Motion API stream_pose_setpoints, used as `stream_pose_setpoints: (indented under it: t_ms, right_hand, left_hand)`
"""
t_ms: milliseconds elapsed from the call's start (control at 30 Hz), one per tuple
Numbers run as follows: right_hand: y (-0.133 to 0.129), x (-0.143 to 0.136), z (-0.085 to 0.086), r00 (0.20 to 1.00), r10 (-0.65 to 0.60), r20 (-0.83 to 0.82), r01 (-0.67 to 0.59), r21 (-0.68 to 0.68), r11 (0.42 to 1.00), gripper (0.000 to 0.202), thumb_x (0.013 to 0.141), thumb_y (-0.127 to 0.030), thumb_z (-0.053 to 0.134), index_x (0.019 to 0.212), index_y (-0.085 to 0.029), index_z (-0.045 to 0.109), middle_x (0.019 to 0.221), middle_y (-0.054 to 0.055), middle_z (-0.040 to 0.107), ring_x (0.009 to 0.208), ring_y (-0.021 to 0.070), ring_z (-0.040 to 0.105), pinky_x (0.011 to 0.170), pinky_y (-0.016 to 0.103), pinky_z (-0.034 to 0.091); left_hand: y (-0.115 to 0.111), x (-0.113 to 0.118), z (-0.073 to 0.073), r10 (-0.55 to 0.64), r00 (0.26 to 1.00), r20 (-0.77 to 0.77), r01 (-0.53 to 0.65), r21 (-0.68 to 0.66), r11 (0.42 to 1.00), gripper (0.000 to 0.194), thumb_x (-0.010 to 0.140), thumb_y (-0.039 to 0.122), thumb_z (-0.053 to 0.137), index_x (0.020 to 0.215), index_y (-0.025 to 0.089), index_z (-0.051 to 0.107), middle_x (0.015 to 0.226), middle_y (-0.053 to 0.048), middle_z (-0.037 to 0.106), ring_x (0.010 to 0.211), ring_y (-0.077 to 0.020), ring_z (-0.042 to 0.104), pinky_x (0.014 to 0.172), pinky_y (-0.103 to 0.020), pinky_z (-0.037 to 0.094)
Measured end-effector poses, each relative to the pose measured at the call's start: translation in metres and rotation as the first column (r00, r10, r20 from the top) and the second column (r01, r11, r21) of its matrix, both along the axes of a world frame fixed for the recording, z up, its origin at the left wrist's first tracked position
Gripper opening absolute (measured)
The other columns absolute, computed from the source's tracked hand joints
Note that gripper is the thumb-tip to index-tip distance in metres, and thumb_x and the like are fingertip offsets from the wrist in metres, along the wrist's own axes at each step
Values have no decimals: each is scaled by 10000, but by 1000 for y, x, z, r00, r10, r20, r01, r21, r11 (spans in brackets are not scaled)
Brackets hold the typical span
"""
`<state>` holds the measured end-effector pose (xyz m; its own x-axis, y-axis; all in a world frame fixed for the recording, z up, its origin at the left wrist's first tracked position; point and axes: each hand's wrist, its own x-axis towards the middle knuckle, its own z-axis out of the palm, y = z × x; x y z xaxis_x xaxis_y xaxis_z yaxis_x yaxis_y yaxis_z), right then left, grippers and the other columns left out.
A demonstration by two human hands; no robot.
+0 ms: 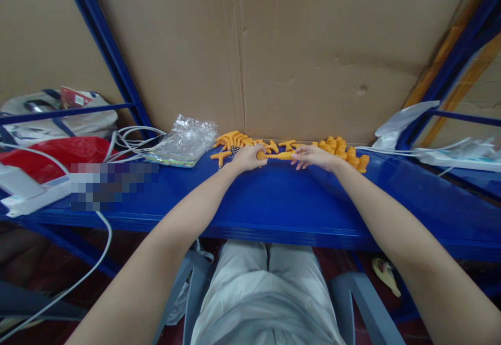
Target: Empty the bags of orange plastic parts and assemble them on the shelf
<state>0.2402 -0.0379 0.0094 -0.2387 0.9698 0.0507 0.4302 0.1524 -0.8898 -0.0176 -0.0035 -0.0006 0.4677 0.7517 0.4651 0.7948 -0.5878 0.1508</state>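
A narrow orange plastic part (282, 155) with a ridged middle spans the gap between my hands, just above the blue shelf. My left hand (247, 158) is closed around its rounded left end. At the other end, my right hand (313, 156) pinches the part with thumb and fingertips, its lower fingers loosely bent. Behind and left of my left hand lie several orange T-shaped handles (235, 139), some with dark metal chain by them. Right behind my right hand, several short orange cylinder-like pieces (340, 146) stand in a cluster. My fingers hide both ends of the held part.
The blue shelf (289, 204) backs onto a cardboard wall (313, 52). Clear plastic bags (188, 139), white cables (136, 139), a red bag (78, 152) and a white power strip (43, 196) are on the left. Blue uprights (105, 47) frame the sides; grey chair arms (360, 303) flank my legs.
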Motion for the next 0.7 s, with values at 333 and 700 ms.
stream_pose_setpoints:
  t_ms: [333, 700]
  right_hand:
    - [-9, -11, 7, 999, -31, 23, 32, -53, 998, 236, 992, -332, 627, 832, -159, 646, 814, 87, 783, 590, 107, 685, 543, 179, 490]
    - [-6, -5, 3, 1000, 11, -25, -13, -73, 997, 338, 986, -490, 596, 851, -181, 606, 741, 66, 756, 563, 114, 680, 489, 174, 482]
  left_hand:
    - [0, 0, 0, -29, 993, 116, 27, 20, 999, 286, 808, 430, 694, 955, 190, 739, 861, -56, 748, 810, -223, 680, 705, -288, 466]
    - [5, 1, -3, -38, 978, 205, 46, -34, 998, 271, 762, 408, 734, 895, 172, 734, 649, 4, 639, 645, -174, 587, 622, -273, 384]
